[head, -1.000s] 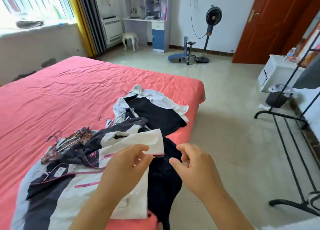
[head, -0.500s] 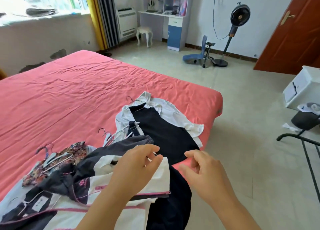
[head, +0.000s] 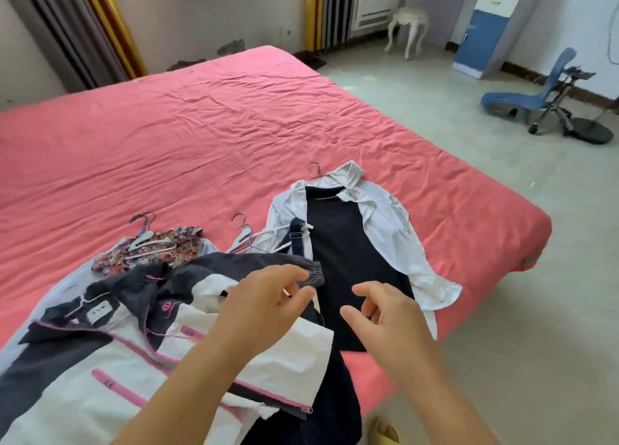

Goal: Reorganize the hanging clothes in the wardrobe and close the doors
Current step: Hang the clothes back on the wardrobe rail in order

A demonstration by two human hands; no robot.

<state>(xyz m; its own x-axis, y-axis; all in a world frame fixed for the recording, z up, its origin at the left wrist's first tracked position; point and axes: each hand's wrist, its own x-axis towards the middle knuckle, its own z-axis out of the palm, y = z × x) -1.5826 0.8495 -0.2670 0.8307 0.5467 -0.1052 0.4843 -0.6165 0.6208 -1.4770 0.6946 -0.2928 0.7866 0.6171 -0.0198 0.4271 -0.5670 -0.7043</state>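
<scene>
Left hand (head: 268,305): fingers loosely curled, hovering over the jacket (head: 140,354) sleeve, grip not discernible. Right hand (head: 385,320): fingers half-curled and spread, holding nothing, above the dark dress (head: 338,243). Clothes lay on hangers along the near edge of the bed (head: 201,136): jacket at near left, floral top (head: 160,250) beyond it, dress with white shirt (head: 392,223) to the right. Room: tiled floor (head: 502,243), stool (head: 408,25) and blue chair (head: 536,99) at far right, curtains (head: 83,29) at far left.
</scene>
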